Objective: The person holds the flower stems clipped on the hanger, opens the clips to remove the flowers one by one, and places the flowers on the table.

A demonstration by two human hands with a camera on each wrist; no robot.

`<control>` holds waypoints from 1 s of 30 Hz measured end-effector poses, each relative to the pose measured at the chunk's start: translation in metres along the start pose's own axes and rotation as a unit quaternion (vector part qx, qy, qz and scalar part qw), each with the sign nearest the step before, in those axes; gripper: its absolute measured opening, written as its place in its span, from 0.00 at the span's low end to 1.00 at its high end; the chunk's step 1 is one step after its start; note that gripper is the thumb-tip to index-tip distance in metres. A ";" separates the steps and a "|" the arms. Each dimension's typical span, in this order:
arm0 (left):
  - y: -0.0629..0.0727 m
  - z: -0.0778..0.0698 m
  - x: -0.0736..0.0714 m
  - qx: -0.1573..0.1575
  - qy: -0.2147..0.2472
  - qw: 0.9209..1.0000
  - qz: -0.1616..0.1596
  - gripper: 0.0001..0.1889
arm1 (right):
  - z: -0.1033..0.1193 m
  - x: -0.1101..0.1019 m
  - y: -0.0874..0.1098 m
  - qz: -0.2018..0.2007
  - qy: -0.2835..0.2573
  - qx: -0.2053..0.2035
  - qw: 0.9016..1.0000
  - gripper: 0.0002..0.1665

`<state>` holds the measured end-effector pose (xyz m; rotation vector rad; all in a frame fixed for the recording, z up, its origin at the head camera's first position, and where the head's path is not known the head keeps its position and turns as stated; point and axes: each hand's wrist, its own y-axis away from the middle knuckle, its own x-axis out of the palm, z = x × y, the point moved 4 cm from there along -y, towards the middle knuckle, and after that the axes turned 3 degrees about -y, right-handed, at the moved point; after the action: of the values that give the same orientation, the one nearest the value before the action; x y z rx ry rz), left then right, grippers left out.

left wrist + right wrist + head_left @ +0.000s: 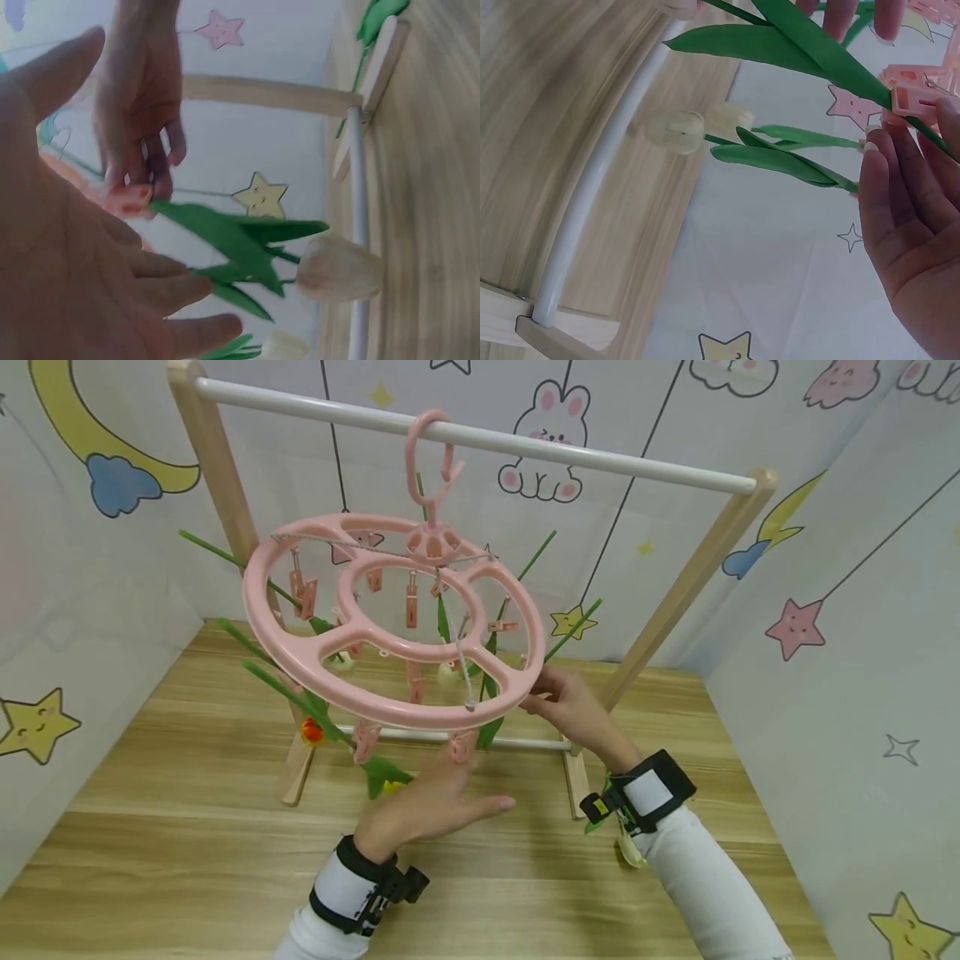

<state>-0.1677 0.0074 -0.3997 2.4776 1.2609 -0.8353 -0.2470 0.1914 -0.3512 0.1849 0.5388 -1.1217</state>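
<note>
A round pink drying hanger [300, 653] hangs from a white rod, with tulips clipped under it. At its right rim my right hand [581, 714] pinches a pink clothespin [915, 103]. This clothespin bites on the green stem of an artificial tulip, whose leaves [802, 52] spread out beside my fingers. In the left wrist view, a white tulip head [339, 268] points down from that stem. My left hand [427, 810] is below the front rim, fingers extended and thumb spread, holding nothing. The hanger hides part of my right fingertips in the head view.
Wooden legs [667, 597] carry the white rod [600, 458]. A lower white bar [525, 743] runs near the table [187, 860]. A loose white tulip [630, 850] lies by my right wrist. Orange [312, 732] and yellow [392, 787] tulips hang at the left. Patterned walls [847, 710] enclose the sides.
</note>
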 end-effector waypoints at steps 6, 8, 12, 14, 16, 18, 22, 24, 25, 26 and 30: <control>-0.002 -0.002 0.014 -0.023 -0.037 0.999 -0.001 0.59 | 0.001 0.006 0.001 0.010 0.018 -0.009 1.000 0.19; -0.001 -0.002 0.013 -0.027 -0.032 0.999 -0.008 0.56 | 0.002 0.009 0.002 0.013 0.022 -0.008 1.000 0.18; -0.003 -0.007 0.006 0.005 0.009 0.998 -0.054 0.52 | 0.002 0.014 0.003 0.022 0.021 -0.006 1.000 0.17; -0.003 -0.008 0.002 0.017 0.034 0.997 -0.071 0.48 | 0.003 0.017 0.004 0.028 0.016 -0.012 0.999 0.16; -0.004 -0.009 -0.001 0.020 0.052 0.995 -0.084 0.44 | 0.003 0.020 0.004 0.032 0.015 -0.016 0.999 0.16; -0.004 -0.009 -0.005 0.025 0.061 0.993 -0.102 0.41 | 0.004 0.024 0.003 0.038 0.019 -0.013 0.999 0.15; -0.005 -0.009 -0.009 0.022 0.069 0.987 -0.140 0.36 | 0.005 0.032 0.003 0.052 0.023 0.004 0.998 0.13; -0.005 -0.008 -0.011 0.017 0.077 0.985 -0.154 0.34 | 0.007 0.036 0.003 0.056 0.026 0.002 0.998 0.13; -0.005 -0.008 -0.012 0.014 0.080 0.984 -0.160 0.33 | 0.007 0.038 0.003 0.058 0.028 0.000 0.998 0.13; -0.005 -0.008 -0.013 0.010 0.082 0.983 -0.165 0.33 | 0.008 0.039 0.003 0.059 0.030 -0.003 0.998 0.14; -0.005 -0.008 -0.017 -0.007 0.098 0.978 -0.182 0.31 | 0.009 0.045 0.003 0.058 0.043 -0.009 0.997 0.15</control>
<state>-0.1764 0.0030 -0.3835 2.4000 1.8215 -0.6623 -0.2267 0.1529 -0.3663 0.2478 0.6073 -0.9982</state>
